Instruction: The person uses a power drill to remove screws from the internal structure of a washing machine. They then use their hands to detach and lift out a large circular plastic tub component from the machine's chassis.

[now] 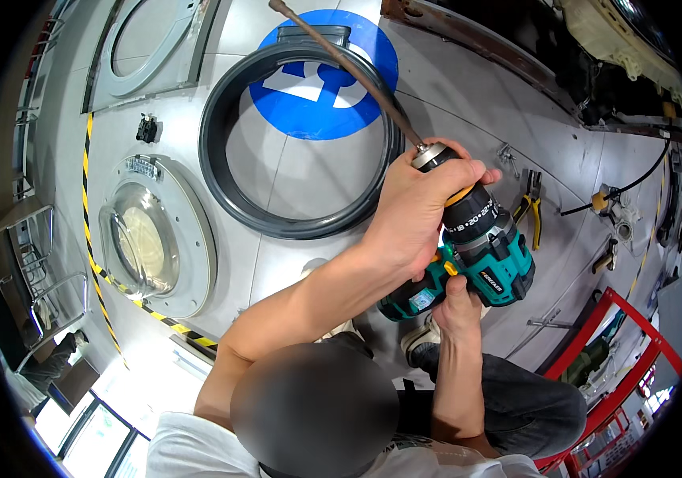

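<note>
A teal and black cordless drill (488, 255) is held in front of me, tilted, with a long brown rod (357, 72) fitted in its chuck and reaching away to the far left. My left hand (425, 195) is wrapped round the chuck end, thumb across its top. My right hand (460, 307) is closed on the drill's grip, which it partly hides. Beyond my left hand, a black rubber door gasket (209, 151) lies on the floor. To its left is a round washing-machine door (197, 263) with a clear domed glass.
Pliers with yellow and black handles (530, 209) lie right of the drill, near small metal parts (507, 153). A white ring-shaped panel (114, 72) lies far left, with a small black part (146, 127) below. A red metal frame (588, 334) stands near right. Striped tape (86, 199) marks the floor.
</note>
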Tool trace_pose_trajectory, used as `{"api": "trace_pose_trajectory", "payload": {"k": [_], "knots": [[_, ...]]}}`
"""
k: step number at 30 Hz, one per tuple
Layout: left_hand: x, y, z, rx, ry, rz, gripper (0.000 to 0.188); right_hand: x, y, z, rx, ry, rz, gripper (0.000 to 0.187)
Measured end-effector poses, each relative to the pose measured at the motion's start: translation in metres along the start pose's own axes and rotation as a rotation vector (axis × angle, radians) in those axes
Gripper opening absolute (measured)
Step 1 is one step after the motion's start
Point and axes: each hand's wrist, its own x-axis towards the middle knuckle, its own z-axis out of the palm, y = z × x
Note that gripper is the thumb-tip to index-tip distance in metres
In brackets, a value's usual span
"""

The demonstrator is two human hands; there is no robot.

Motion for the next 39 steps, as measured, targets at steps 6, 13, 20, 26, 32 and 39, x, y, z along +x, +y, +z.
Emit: {"api": "trace_pose_trajectory", "payload": {"k": [6,13,20,26,32,39], "knots": [[0.001,0.002,-0.001,-0.007,0.0,-0.013,0.012,0.002,0.001,0.005,-0.02,0.006,-0.054,0.069],[0.004,0.003,-0.002,0.043,-0.001,-0.051,0.011,-0.001,0.001,0.0,-0.154,0.023,-0.093,0.066],[0.007,-0.002,-0.003,0.012,0.006,-0.036,0.012,0.003,0.002,-0.001,-0.215,-0.008,-0.134,0.061],[0.014,0.004,-0.019,0.203,0.075,-0.198,0.015,0.012,-0.004,-0.02,-0.858,-0.038,-0.21,0.053],[0.007,0.003,-0.022,0.232,-0.043,-0.21,0.035,-0.001,0.003,-0.026,-0.273,0.053,0.057,0.047],[0.057,0.088,-0.051,0.027,0.216,0.039,0.091,-0.013,-0.038,-0.017,-0.3,0.033,-0.104,0.066]]}}
